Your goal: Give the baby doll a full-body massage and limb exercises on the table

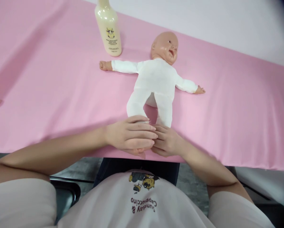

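A baby doll [156, 77] in a white cloth body lies on its back, its arms spread and its head away from me. My left hand [131, 134] rests over the doll's lower leg and foot at the left, fingers stretched out and side by side. Part of that foot shows below the fingers. My right hand [167, 141] lies over the end of the other leg, fingers extended, and hides that foot. The fingertips of both hands meet and overlap between the legs.
A pale yellow pump-neck bottle [110, 34] with a cow label stands beyond the doll's arm at the left. Pink cloth [229, 104] covers the table, its front edge close to my body. A white surface [203, 25] lies beyond. A dark chair part [68, 193] shows below.
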`<state>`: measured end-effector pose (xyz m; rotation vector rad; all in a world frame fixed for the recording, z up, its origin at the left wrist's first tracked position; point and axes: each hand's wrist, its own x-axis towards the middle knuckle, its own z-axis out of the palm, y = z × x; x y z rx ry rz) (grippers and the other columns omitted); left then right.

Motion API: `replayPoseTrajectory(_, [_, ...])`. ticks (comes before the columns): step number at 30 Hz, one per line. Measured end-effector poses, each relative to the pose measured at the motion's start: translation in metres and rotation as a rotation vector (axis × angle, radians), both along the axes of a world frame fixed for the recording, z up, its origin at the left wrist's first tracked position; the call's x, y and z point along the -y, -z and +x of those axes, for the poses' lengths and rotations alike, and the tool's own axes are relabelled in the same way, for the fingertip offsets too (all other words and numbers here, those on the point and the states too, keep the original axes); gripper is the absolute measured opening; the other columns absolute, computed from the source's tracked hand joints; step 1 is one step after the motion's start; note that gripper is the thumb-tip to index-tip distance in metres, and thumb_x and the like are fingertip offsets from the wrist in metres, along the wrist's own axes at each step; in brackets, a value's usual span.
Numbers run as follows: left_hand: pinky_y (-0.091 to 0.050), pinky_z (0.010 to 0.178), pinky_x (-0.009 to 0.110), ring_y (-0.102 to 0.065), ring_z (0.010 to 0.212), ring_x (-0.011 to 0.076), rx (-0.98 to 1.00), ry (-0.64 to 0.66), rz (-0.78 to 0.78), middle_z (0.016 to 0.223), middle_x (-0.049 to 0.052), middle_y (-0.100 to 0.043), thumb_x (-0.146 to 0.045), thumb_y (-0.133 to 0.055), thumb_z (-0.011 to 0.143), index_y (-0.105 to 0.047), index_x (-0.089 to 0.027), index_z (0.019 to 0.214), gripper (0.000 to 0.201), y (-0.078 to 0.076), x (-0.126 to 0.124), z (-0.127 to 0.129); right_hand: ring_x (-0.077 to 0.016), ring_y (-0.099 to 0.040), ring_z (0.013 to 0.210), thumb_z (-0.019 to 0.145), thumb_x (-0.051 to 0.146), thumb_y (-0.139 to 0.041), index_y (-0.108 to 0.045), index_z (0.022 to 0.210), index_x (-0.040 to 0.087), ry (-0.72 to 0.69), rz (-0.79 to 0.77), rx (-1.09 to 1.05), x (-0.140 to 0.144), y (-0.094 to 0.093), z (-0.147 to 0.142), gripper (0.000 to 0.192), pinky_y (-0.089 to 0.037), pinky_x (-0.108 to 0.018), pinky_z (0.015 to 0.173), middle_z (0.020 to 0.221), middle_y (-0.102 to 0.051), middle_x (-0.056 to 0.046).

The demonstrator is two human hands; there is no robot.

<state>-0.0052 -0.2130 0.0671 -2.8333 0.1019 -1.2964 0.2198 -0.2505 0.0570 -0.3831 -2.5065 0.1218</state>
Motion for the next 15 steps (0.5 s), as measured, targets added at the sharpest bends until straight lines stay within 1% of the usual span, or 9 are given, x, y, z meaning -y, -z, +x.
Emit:
replayPoseTrajectory(2, [-0.047, 0.108, 0.045, -0.066, 0.109, 0.0216, -0.045, -0.051, -0.040, 0.107, 0.007, -0.074, -0.041, -0.057, 0.093, -0.062, -0.017, 0.107, 0.028, 0.0002, -0.0025, -0.0020, -0.0200, -0.061, 0.095, 0.095, 0.023, -0.051, -0.063, 0.084, 0.019, -0.011, 0.023, -0.007, 0.0001, -0.0014, -0.0003, 0.016, -0.056, -0.040, 0.092, 0.089, -0.066, -0.006])
replayPoseTrajectory(4, [-0.043, 0.110, 0.045, -0.065, 0.109, 0.0218, -0.095, -0.081, -0.064, 0.108, 0.008, -0.074, -0.044, -0.053, 0.094, -0.061, -0.015, 0.111, 0.034, -0.0004, -0.0037, -0.0031, -0.0181, -0.061, 0.089, 0.094, 0.022, -0.052, -0.063, 0.083, 0.018, -0.036, 0.039, -0.018, -0.0001, -0.0022, -0.0008, 0.016, -0.056, -0.037, 0.093, 0.084, -0.065, -0.005])
replayPoseTrajectory(7, [-0.043, 0.108, 0.045, -0.065, 0.105, 0.0213, -0.119, -0.073, -0.090, 0.102, 0.007, -0.074, -0.050, -0.054, 0.091, -0.062, -0.015, 0.107, 0.039, -0.0017, -0.0029, -0.0028, -0.0161, -0.061, 0.083, 0.094, 0.021, -0.054, -0.064, 0.084, 0.017, -0.066, 0.047, -0.022, -0.0007, -0.0017, -0.0016, 0.015, -0.056, -0.034, 0.092, 0.080, -0.066, -0.004])
replayPoseTrajectory(10, [-0.045, 0.105, 0.042, -0.066, 0.099, 0.0200, -0.118, -0.064, -0.096, 0.094, 0.005, -0.073, -0.046, -0.056, 0.089, -0.061, -0.016, 0.100, 0.032, -0.0022, -0.0007, -0.0013, -0.0146, -0.061, 0.079, 0.094, 0.021, -0.054, -0.064, 0.084, 0.018, -0.062, 0.041, 0.000, -0.0010, -0.0004, -0.0025, 0.014, -0.056, -0.032, 0.091, 0.079, -0.068, -0.002])
replayPoseTrajectory(15, [-0.044, 0.105, 0.043, -0.067, 0.094, 0.0183, -0.127, -0.027, -0.123, 0.090, 0.004, -0.073, -0.033, -0.055, 0.087, -0.059, -0.016, 0.097, 0.020, -0.0033, 0.0019, -0.0003, -0.0138, -0.063, 0.077, 0.094, 0.021, -0.054, -0.064, 0.084, 0.018, -0.055, 0.034, 0.029, -0.0004, -0.0031, -0.0033, 0.014, -0.056, -0.031, 0.088, 0.077, -0.070, -0.001])
